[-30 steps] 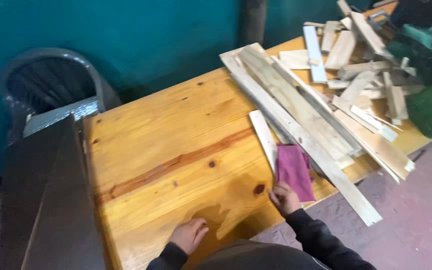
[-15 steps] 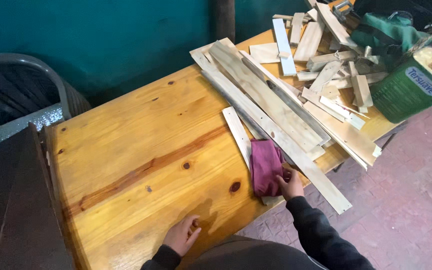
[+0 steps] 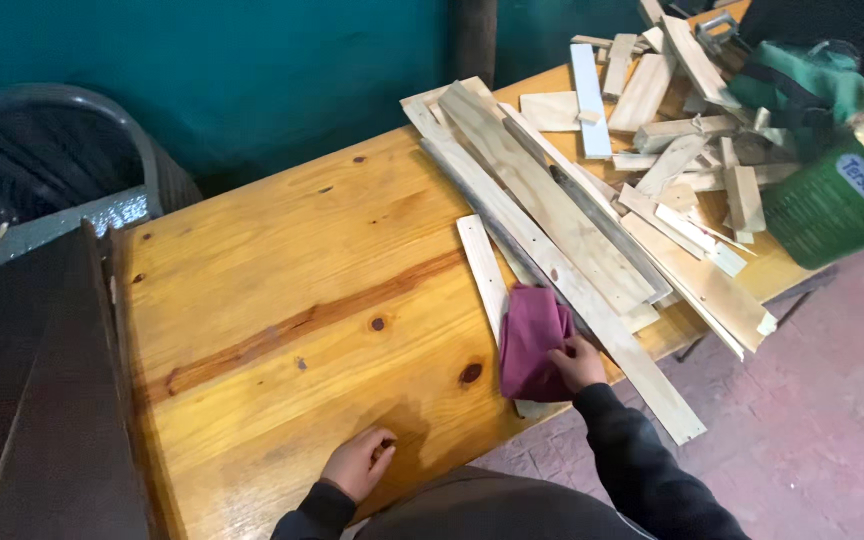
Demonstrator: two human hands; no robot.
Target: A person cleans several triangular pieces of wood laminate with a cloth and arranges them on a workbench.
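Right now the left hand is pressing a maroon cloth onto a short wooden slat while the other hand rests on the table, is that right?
Not quite: in the head view the right hand presses the maroon cloth onto the short wooden slat, and the left hand rests on the table.

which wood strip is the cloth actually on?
The short pale strip lying alone on the table, left of the pile. The right hand presses the maroon cloth on its near end.

A woodworking shop, varnished pine surface (image 3: 282,290) with knots, heap of rough wooden slats and offcuts (image 3: 592,190) piled across its far end, green can (image 3: 837,205) at the edge, teal wall (image 3: 202,60), worn reddish floor (image 3: 832,420)
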